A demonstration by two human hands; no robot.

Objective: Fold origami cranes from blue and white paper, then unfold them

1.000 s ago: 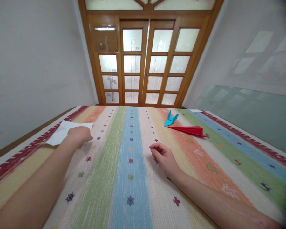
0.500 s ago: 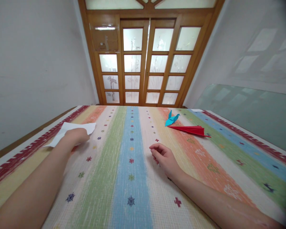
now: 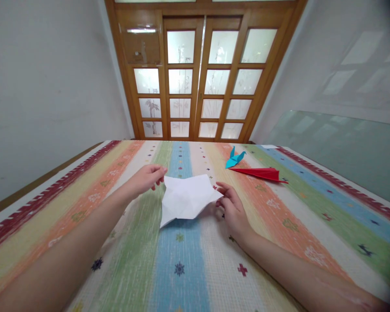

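Note:
A white sheet of paper [image 3: 186,197] hangs slightly curled just above the middle of the striped tablecloth [image 3: 182,268]. My left hand [image 3: 145,178] pinches its upper left corner. My right hand [image 3: 231,210] holds its right corner, fingers curled around the edge. Both forearms reach in from the bottom corners of the view.
A blue origami crane [image 3: 234,158] and a red folded paper plane [image 3: 260,173] lie at the far right of the table. Behind the table stands a wooden door with frosted glass panes [image 3: 198,82]. A glass sheet [image 3: 338,147] leans along the right wall.
My left hand carried the white paper from the far left of the table to the middle. My right hand moved up slightly and took hold of the paper's right corner.

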